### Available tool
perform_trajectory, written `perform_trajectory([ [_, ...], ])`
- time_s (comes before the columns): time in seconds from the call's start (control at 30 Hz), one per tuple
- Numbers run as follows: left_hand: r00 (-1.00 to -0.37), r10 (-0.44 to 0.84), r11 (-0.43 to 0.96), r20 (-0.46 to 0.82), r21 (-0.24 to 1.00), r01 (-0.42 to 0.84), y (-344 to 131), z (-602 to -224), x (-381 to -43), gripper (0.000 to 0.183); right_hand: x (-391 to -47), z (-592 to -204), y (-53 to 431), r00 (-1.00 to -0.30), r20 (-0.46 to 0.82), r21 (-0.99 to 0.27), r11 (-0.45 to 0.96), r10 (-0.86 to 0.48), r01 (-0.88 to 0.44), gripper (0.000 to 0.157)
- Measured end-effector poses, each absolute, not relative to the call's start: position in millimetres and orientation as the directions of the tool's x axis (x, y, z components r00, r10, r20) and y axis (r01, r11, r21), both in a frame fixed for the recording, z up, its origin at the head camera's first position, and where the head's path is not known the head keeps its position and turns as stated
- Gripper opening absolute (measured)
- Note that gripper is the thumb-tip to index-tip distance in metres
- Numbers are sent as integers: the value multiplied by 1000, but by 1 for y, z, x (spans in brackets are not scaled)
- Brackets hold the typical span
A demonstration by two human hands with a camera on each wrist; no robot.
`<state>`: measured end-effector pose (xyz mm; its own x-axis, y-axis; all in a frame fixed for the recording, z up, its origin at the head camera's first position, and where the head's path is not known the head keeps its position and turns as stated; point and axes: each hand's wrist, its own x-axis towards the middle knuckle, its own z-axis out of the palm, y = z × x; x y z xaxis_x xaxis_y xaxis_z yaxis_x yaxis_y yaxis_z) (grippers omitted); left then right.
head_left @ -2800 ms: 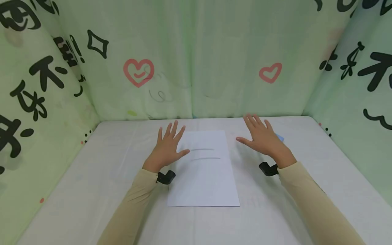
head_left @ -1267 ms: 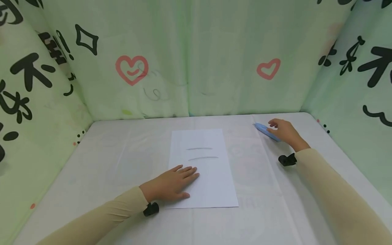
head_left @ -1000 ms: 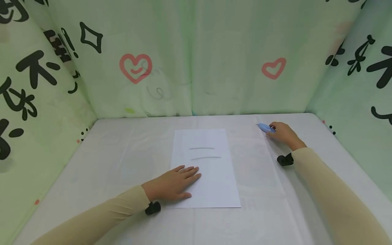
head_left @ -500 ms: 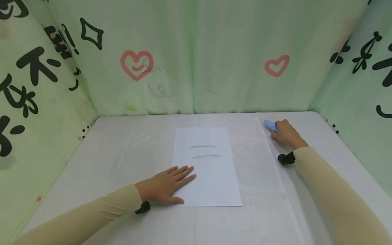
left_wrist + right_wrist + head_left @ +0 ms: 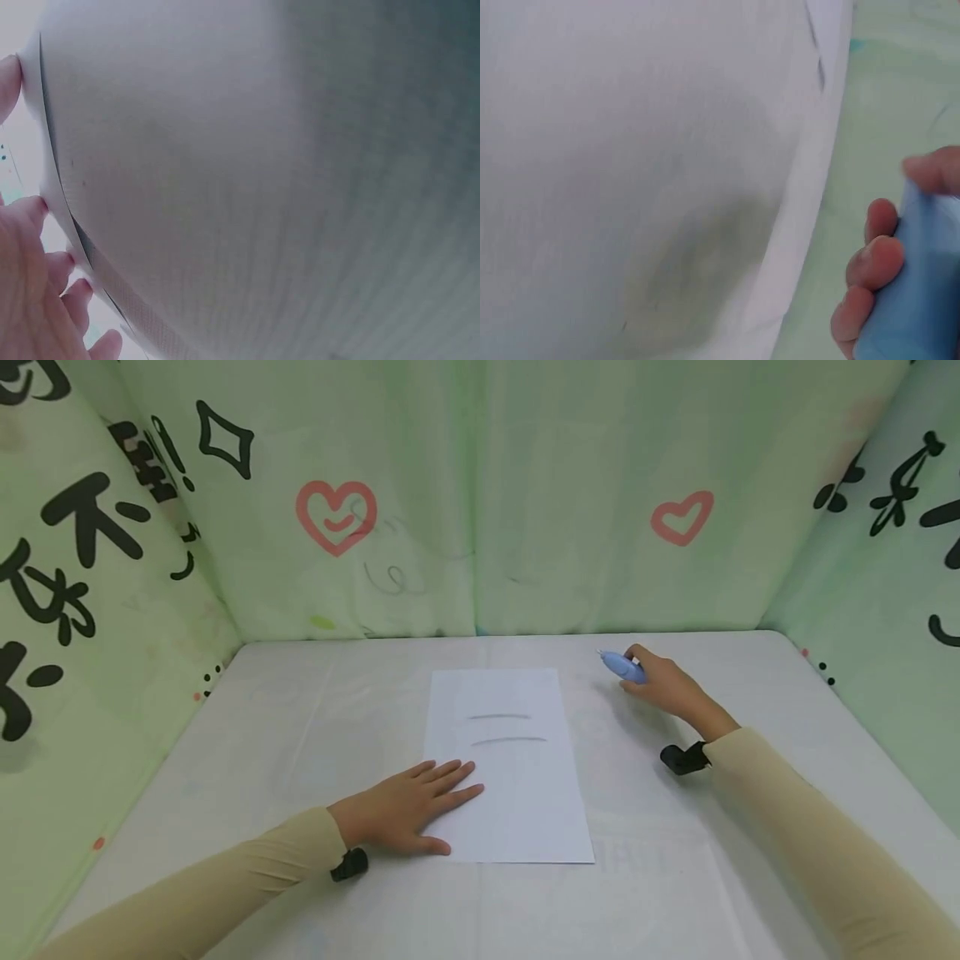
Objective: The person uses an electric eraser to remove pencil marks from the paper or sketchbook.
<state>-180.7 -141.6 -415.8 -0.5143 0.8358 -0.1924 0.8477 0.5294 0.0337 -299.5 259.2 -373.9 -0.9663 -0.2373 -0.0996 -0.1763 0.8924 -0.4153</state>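
A white sheet of paper (image 5: 517, 802) lies on the white-covered table, with two thin grey lines (image 5: 508, 740) across its upper half. My left hand (image 5: 401, 810) is spread flat, fingers over the paper's lower left part. In the left wrist view its fingers (image 5: 34, 210) show at the left edge. To the right of the paper, my right hand (image 5: 663, 685) grips a light blue, elongated tool (image 5: 622, 666) with a small pointed tip that faces left. The right wrist view shows fingers and thumb round the tool's wide blue body (image 5: 911, 300); its kind I cannot tell.
The white table cover (image 5: 300, 727) spreads round the paper. Green curtains (image 5: 555, 527) with black characters and red hearts enclose the table at the back and both sides. A black wrist camera (image 5: 684, 758) sits under the right sleeve, another camera (image 5: 350, 864) under the left.
Both raised open hands came down: the left onto the paper, the right to the blue tool. The right hand took hold of the tool and has moved it left, toward the paper.
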Motion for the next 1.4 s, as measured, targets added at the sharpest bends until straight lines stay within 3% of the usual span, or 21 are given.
perform_trajectory([
  [0.53, -518, 823, 538, -234, 31, 842, -136, -410, -184, 80, -282, -374, 221, -943, -32, -351, 887, -331, -300, 41],
  [0.63, -560, 798, 580, -223, 35, 814, -138, -407, -191, 85, -282, -373, 219, -942, -9, -349, 884, -337, -313, 41],
  [0.8, -682, 692, 703, -237, 8, 711, -144, -408, -203, 94, -280, -370, 216, -937, 11, -334, 882, -349, -333, 40],
  [0.9, -710, 653, 739, -262, 15, 674, -148, -411, -207, 97, -278, -370, 215, -932, 18, -311, 884, -361, -348, 41],
  [1.4, -678, 685, 713, -267, 49, 700, -148, -411, -212, 99, -275, -372, 215, -875, 77, -201, 852, -479, -484, 26],
])
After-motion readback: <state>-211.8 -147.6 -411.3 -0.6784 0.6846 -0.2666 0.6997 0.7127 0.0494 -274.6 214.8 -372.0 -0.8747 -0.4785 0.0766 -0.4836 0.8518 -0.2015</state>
